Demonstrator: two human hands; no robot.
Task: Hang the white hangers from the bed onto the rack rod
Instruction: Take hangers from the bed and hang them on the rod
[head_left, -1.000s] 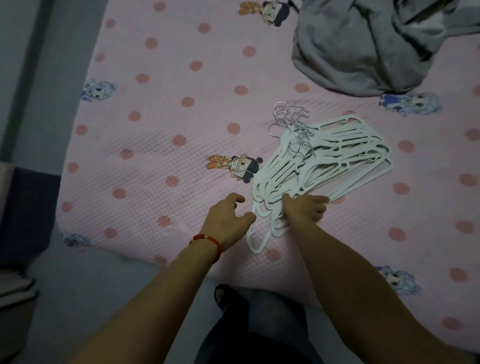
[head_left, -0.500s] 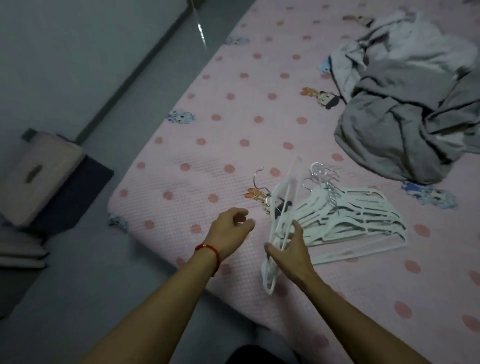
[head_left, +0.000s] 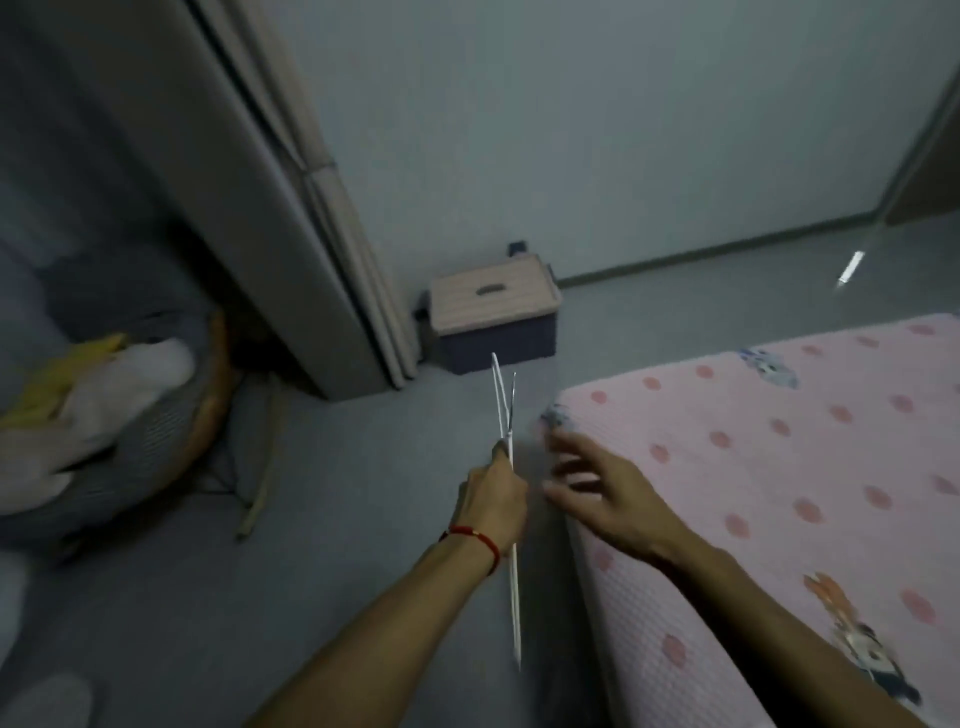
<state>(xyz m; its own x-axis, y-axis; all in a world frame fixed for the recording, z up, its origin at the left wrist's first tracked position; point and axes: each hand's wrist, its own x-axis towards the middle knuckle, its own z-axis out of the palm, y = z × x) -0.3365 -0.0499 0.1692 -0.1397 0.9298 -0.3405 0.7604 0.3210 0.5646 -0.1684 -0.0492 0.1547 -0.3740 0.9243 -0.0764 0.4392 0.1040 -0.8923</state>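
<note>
Left hand (head_left: 496, 499) is out over the floor (head_left: 363, 597), just off the bed's near left edge, its grip closed around a white hanger (head_left: 511, 519) seen edge-on, thin and nearly upright, with the long end dropping below the wrist and a red bracelet (head_left: 475, 538) at that wrist. The hanger's upper part splits into two thin lines above the fist; how many hangers are in that grip is hard to tell. Right hand (head_left: 608, 499) reaches over the corner of the pink dotted bed (head_left: 779, 467), fingers spread and relaxed, nothing in its grip, a little blurred.

Left edge of the floor: a round basket (head_left: 156, 415) heaped with pale and yellow fabric (head_left: 93, 384). Farther back, a lidded dark storage box (head_left: 493, 317) sits on the floor against the wall, lid on, contents hidden. Beside it stands a tall grey panel (head_left: 291, 208).
</note>
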